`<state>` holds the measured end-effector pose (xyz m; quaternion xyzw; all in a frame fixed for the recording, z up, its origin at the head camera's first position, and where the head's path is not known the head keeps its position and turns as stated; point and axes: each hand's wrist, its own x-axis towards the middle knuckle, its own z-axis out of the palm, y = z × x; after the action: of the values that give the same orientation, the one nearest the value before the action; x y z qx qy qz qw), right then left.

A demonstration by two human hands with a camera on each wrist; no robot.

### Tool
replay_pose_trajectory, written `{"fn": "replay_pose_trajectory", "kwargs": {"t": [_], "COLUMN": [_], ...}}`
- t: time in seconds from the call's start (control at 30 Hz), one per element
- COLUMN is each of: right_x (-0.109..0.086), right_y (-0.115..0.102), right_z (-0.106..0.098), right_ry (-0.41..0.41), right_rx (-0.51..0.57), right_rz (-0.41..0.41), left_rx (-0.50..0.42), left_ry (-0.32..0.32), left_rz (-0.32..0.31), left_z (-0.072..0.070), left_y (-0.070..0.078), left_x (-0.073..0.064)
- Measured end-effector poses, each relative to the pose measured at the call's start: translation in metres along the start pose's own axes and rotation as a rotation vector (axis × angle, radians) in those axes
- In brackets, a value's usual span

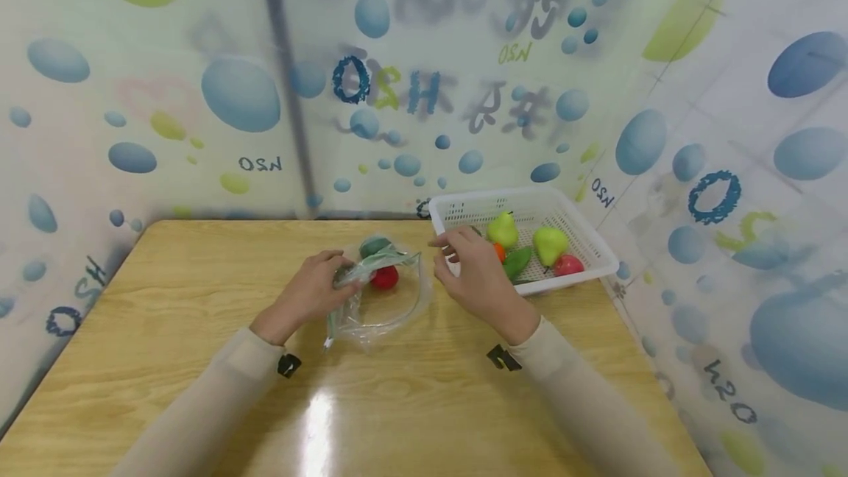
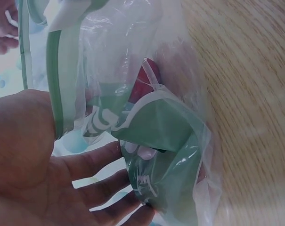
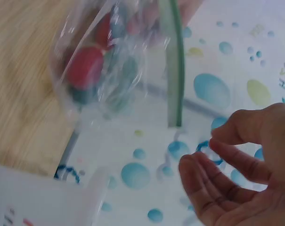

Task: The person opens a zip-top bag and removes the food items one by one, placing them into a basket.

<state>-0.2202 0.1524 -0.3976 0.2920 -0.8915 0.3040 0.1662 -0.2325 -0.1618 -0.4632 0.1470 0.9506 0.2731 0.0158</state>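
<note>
A clear zip bag [image 1: 391, 326] with a green seal strip lies on the table, its mouth facing my side. Inside it are a red round fruit [image 1: 384, 277] and something dark green [image 1: 375, 245], seen through the plastic. My left hand [image 1: 313, 287] holds the bag's left side; in the left wrist view its fingers [image 2: 102, 188] reach behind the plastic and the thumb is hidden. Bent loosely, my right hand [image 1: 473, 274] hovers at the near left corner of a white basket [image 1: 563, 284], holding nothing. The right wrist view shows its thumb and forefinger close together.
In the basket lie two green pears [image 1: 550, 244], a red fruit [image 1: 568, 266], a long green vegetable [image 1: 517, 263] and a partly hidden orange piece [image 1: 500, 251]. A patterned curtain [image 1: 371, 160] stands along the back and right of the wooden table [image 1: 218, 271].
</note>
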Motion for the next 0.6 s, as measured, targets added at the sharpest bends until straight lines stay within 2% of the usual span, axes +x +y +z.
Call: {"fn": "replay_pose_trajectory", "kwargs": {"t": [0.13, 0.3, 0.43, 0.6], "right_x": [-0.005, -0.009, -0.012, -0.01], "right_y": [-0.019, -0.037, -0.042, -0.039], "right_z": [0.012, 0.031, 0.05, 0.072], "right_ry": [0.0, -0.105, -0.219, -0.311], "right_rx": [0.029, 0.026, -0.034, -0.144], "right_rz": [-0.127, -0.223, -0.2, -0.098], "left_rx": [0.005, 0.011, 0.012, 0.009], "left_ry": [0.0, 0.01, 0.019, 0.038], "left_rz": [-0.005, -0.015, -0.016, -0.006], "left_z": [0.0, 0.0, 0.0, 0.0], "left_y": [0.001, 0.001, 0.002, 0.002], "left_x": [0.0, 0.0, -0.001, -0.001]}}
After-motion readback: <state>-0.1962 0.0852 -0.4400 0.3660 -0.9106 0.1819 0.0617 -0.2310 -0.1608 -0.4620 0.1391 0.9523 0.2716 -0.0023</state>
